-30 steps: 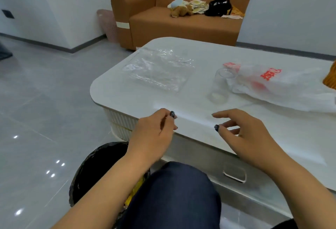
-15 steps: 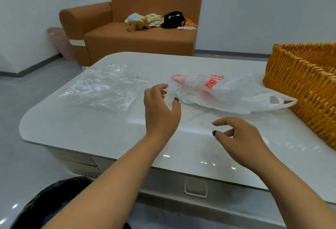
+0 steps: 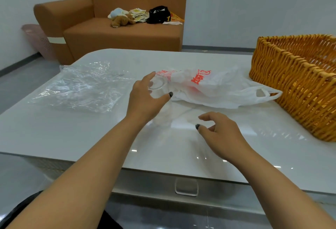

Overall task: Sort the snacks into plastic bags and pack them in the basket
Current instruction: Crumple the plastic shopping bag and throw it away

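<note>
A small clear cup (image 3: 157, 85) stands on the white table (image 3: 72, 138) next to a white plastic bag with red print (image 3: 214, 87). My left hand (image 3: 145, 101) curls around the cup, thumb on its right side and fingers on the far side. My right hand (image 3: 221, 134) hovers low over the table nearer to me, fingers apart and holding nothing. A flat pile of clear plastic bags (image 3: 81, 87) lies at the left. An orange wicker basket (image 3: 300, 76) stands at the right edge. No snacks are visible.
A brown sofa (image 3: 118, 36) with a soft toy, papers and a black bag stands beyond the table. A pink bin (image 3: 38, 39) is beside it. A black bin (image 3: 11, 216) sits by my knee at the lower left.
My view swung right and up, bringing the basket in. My left hand went from the table's near edge forward to the cup and closed around it. My right hand barely moved.
</note>
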`<control>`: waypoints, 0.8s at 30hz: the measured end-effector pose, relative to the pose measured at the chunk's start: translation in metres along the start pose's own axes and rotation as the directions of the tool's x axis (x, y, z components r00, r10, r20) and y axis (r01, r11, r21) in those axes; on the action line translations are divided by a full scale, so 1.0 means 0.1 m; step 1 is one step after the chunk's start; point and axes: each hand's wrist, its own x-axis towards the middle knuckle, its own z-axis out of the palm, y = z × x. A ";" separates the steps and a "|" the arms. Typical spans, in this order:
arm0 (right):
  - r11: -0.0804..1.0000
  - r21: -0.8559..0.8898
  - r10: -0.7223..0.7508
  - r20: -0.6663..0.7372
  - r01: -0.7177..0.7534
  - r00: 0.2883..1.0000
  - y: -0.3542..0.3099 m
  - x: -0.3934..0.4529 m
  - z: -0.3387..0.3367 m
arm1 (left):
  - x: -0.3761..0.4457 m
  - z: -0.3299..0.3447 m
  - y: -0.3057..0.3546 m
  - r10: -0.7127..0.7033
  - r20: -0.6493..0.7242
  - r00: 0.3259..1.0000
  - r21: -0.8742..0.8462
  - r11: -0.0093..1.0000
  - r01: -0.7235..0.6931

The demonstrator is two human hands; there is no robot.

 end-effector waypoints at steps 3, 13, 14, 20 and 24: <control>0.959 0.282 0.051 -0.037 -0.038 0.998 -0.09 0.02 -0.01 | -0.15 -0.16 0.14 -0.068 0.084 0.994 -0.289 0.953 0.090; 0.448 0.863 0.080 0.221 -0.233 0.972 -0.35 0.00 -0.02 | -0.38 -0.32 0.18 -0.126 0.356 0.926 -0.512 0.803 0.306; 0.447 0.868 0.083 0.203 -0.218 0.976 -0.34 0.01 -0.02 | -0.38 -0.35 0.17 -0.097 0.370 0.924 -0.457 0.847 0.272; 0.688 0.721 0.090 0.023 -0.079 0.996 -0.34 0.04 0.00 | -0.49 -0.51 0.19 0.298 0.310 0.903 0.124 0.929 -0.350; 0.793 0.609 0.024 -0.035 0.002 0.999 -0.38 0.04 0.06 | -0.57 -0.41 0.29 0.327 0.370 0.870 0.245 0.869 -0.431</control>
